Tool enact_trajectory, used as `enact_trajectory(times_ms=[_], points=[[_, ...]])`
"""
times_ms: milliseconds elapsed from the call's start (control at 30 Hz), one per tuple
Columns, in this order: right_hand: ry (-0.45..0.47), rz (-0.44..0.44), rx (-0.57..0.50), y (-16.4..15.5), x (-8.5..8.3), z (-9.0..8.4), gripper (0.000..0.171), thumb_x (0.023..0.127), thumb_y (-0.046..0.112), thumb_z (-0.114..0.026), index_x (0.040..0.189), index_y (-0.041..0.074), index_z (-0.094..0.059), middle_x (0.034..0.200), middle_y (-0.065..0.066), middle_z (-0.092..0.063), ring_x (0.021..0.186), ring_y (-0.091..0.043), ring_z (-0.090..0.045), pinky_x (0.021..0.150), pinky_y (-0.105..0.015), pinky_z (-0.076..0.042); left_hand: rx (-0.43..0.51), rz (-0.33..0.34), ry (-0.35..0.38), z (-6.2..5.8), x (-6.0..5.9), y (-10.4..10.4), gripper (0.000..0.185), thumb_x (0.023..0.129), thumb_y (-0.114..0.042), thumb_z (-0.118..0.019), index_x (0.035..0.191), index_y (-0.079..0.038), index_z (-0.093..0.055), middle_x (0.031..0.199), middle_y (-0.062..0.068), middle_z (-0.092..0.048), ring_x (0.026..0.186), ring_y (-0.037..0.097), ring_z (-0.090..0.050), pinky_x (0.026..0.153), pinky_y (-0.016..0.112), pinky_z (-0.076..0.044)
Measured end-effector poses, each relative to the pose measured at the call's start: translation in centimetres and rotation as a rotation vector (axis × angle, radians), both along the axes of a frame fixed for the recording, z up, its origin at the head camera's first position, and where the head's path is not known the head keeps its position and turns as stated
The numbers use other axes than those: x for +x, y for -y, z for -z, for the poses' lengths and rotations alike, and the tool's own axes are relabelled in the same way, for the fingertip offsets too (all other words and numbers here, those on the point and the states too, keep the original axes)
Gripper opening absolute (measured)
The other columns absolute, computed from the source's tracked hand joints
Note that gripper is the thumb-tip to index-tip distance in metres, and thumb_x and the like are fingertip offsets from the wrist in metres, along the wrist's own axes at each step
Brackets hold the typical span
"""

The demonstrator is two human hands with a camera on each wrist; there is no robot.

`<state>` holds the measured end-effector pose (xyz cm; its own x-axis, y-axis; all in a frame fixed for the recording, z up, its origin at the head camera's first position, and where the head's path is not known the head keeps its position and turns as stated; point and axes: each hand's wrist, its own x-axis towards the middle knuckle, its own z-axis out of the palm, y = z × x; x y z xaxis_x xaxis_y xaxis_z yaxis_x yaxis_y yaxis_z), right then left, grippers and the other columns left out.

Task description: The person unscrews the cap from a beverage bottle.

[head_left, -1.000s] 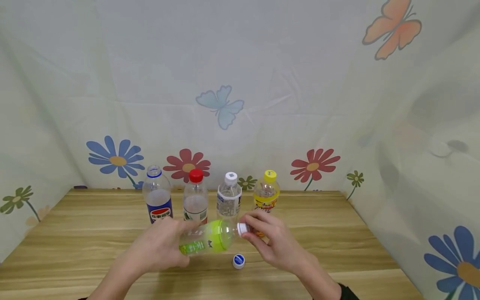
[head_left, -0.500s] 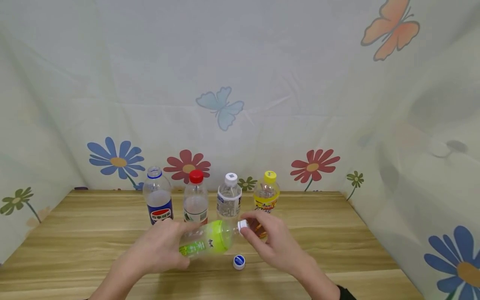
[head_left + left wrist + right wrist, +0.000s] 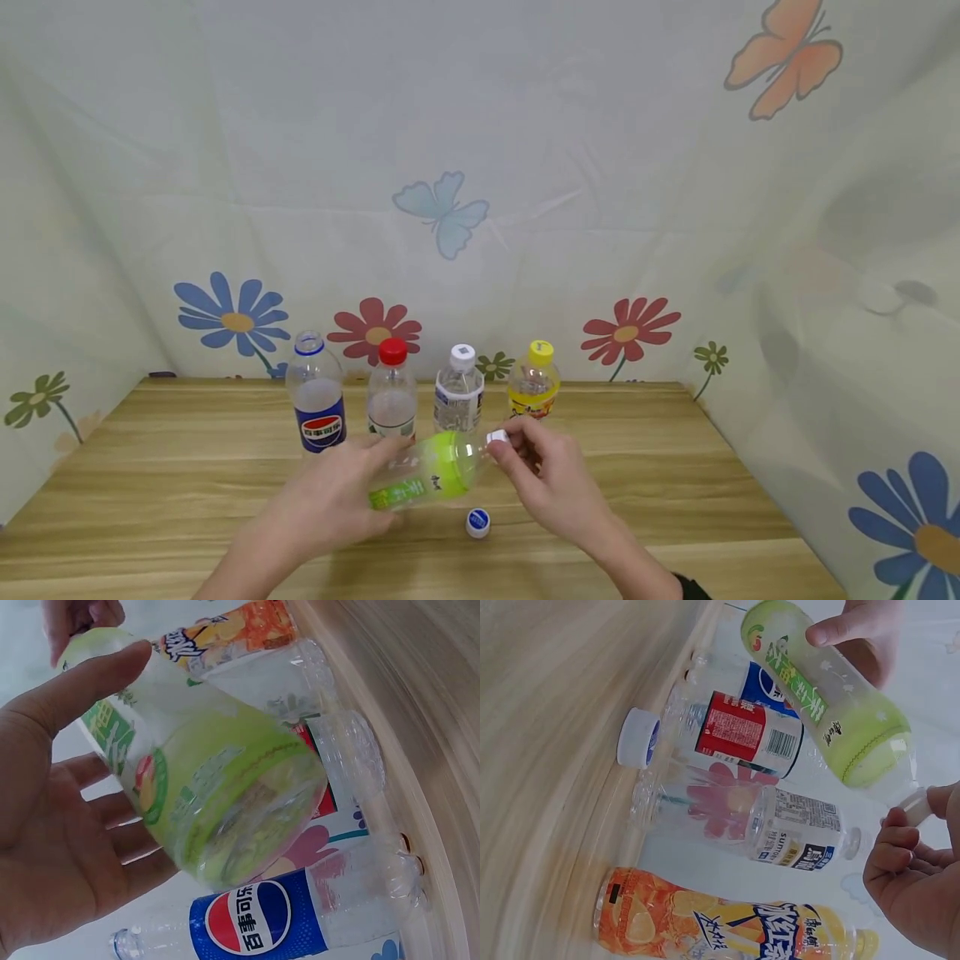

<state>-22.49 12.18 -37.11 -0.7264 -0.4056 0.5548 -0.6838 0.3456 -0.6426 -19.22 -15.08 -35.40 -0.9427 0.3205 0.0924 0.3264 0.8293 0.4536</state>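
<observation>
My left hand (image 3: 352,487) grips a clear bottle with a green label (image 3: 423,477), held on its side above the table, neck to the right. In the left wrist view its base (image 3: 225,802) faces the camera, my left hand's fingers (image 3: 75,825) wrapped round it. My right hand (image 3: 525,454) pinches the small white cap (image 3: 497,437) at the bottle's mouth. The right wrist view shows the same bottle (image 3: 832,697), its cap (image 3: 915,804) and my curled right fingers (image 3: 911,874). Whether the cap still sits on the thread cannot be told.
A loose blue-and-white cap (image 3: 477,522) lies on the wooden table (image 3: 675,483) below the bottle. Behind stand an uncapped Pepsi bottle (image 3: 317,408), a red-capped bottle (image 3: 392,392), a white-capped bottle (image 3: 458,392) and a yellow-capped bottle (image 3: 534,383). Flowered cloth walls surround the table.
The bottle's neck end and my right hand have risen a little and shifted right. The fingers have turned on the white cap. My left hand keeps its hold.
</observation>
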Motion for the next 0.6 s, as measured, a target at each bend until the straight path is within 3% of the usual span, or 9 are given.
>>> enact_trajectory(times_ms=[200,400,600], points=[[-0.006,0.034,-0.023,0.14,0.18,-0.07,0.008,0.103,0.021,-0.066,0.099,0.015,-0.069,0.075,0.009,-0.058,0.059,-0.007,-0.047,0.047,-0.021,-0.042,-0.022,0.009,-0.028,0.26,-0.16,-0.36,0.083,0.067,-0.043,-0.097,0.139,-0.02,-0.062,0.132,0.001,-0.062,0.112,0.022,-0.061,0.095,0.055,-0.055],[0.012,0.027,-0.037,0.18,0.26,-0.03,0.01,0.103,0.022,-0.065,0.099,0.014,-0.067,0.075,0.008,-0.056,0.058,-0.007,-0.044,0.047,-0.021,-0.038,-0.021,0.025,-0.113,0.46,-0.19,-0.7,0.073,0.068,-0.023,-0.097,0.133,-0.016,-0.065,0.126,0.001,-0.066,0.106,0.019,-0.063,0.092,0.05,-0.057],[0.01,0.017,-0.043,0.19,0.33,0.02,0.011,0.103,0.022,-0.065,0.101,0.012,-0.067,0.075,0.008,-0.055,0.059,-0.006,-0.043,0.048,-0.021,-0.037,0.049,0.044,-0.097,0.47,-0.15,-0.69,0.071,0.07,-0.014,-0.095,0.133,-0.015,-0.063,0.128,0.006,-0.068,0.109,0.024,-0.066,0.093,0.051,-0.057]])
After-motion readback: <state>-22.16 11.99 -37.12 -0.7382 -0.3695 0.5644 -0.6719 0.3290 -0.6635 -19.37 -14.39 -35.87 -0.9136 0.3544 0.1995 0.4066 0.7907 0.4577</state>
